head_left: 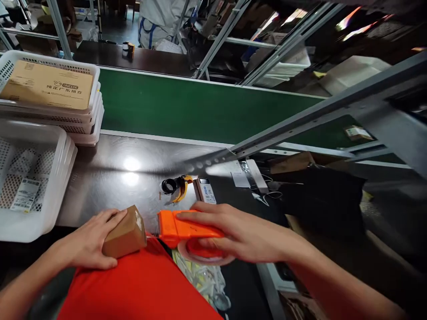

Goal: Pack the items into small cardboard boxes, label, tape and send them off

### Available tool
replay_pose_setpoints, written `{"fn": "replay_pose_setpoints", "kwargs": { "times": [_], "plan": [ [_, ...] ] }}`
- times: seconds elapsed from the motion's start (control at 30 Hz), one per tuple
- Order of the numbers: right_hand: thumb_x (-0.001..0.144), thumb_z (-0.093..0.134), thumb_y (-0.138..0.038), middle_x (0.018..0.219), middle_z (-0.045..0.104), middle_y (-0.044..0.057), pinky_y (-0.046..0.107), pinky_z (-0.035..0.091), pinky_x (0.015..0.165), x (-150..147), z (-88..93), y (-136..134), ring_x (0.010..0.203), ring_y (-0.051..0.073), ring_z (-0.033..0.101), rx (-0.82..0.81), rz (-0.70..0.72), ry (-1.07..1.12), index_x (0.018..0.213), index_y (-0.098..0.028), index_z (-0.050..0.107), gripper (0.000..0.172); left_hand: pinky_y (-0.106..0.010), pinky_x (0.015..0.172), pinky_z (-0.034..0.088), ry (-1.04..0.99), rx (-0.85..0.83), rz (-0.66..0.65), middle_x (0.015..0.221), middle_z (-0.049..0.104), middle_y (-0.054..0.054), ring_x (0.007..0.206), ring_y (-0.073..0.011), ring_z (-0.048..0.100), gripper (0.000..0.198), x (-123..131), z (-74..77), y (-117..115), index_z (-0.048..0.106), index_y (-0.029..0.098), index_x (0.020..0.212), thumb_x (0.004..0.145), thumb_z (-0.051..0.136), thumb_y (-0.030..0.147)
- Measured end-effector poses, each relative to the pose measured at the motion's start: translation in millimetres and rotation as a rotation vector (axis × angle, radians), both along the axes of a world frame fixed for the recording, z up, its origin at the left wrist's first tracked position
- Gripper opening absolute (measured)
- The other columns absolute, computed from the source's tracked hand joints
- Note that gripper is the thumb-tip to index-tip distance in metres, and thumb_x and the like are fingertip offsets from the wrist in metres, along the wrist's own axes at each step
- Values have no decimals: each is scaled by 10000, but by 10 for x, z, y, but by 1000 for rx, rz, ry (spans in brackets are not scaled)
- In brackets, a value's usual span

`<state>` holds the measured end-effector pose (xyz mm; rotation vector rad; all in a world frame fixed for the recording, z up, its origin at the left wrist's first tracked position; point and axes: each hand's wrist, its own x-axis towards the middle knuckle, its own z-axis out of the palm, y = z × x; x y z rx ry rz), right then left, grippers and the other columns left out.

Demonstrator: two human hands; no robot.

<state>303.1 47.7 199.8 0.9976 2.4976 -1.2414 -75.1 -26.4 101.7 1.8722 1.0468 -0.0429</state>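
My left hand (96, 240) grips a small brown cardboard box (125, 234) from its left side, close against a red garment (143, 284). In my right hand (233, 226) is an orange tape dispenser (190, 226), its roll of tape (207, 257) hanging below. The dispenser's front end points at the box's right face, with a narrow gap between them. Beyond my hands, a black and yellow tape dispenser (178, 186) lies on the metal table (110, 155), beside a small box with a white label (206, 191).
White plastic baskets (56, 200) are stacked at the left, one holding a flat carton (50, 84). A green conveyor belt (173, 100) runs behind the table. A metal frame bar (300, 120) slants across the right. Clear plastic bags (207, 280) lie below my right hand.
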Motion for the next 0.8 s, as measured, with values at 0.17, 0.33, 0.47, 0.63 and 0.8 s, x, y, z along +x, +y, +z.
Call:
{"fn": "replay_pose_setpoints", "kwargs": {
  "times": [0.17, 0.33, 0.47, 0.63, 0.8],
  "plan": [
    [968, 648, -528, 1282, 733, 116, 363, 524, 1000, -37, 6, 207, 1160, 306, 682, -395, -124, 18, 1461, -175, 659, 606, -553, 1344, 261, 5, -50, -49, 1756, 314, -122, 1610, -391, 304, 1160, 37, 47, 35, 197, 275, 1723, 731, 796, 315],
    [907, 717, -472, 1308, 713, 118, 330, 531, 983, -16, -156, 280, 1164, 269, 672, -758, -252, 84, 1346, -126, 715, 559, -566, 1327, 290, 19, -31, -80, 1751, 318, -131, 1597, -398, 321, 1175, 52, 76, 1, 188, 270, 1727, 720, 793, 295],
    [865, 762, -409, 1239, 733, 112, 303, 562, 925, -11, -225, 339, 1081, 229, 692, -890, -310, 78, 1305, -117, 734, 528, -581, 1296, 342, 39, -5, -102, 1737, 332, -140, 1555, -407, 382, 1161, 68, 97, -11, 202, 284, 1724, 725, 794, 290],
    [829, 786, -418, 973, 778, 77, 261, 606, 668, 32, -319, 438, 751, 170, 716, -1049, -352, -50, 1222, -130, 753, 488, -616, 1267, 366, 48, 56, -141, 1722, 346, -156, 1522, -428, 413, 1141, 55, 117, -59, 218, 312, 1718, 739, 804, 289],
    [798, 809, -426, 856, 772, 59, 240, 598, 573, 149, -587, 453, 583, 127, 664, -1176, -405, -56, 1008, -125, 746, 372, -674, 1247, 353, 32, 152, -148, 1711, 357, -160, 1528, -450, 395, 1121, 32, 58, -174, 217, 369, 1710, 758, 801, 271]
  ]
}}
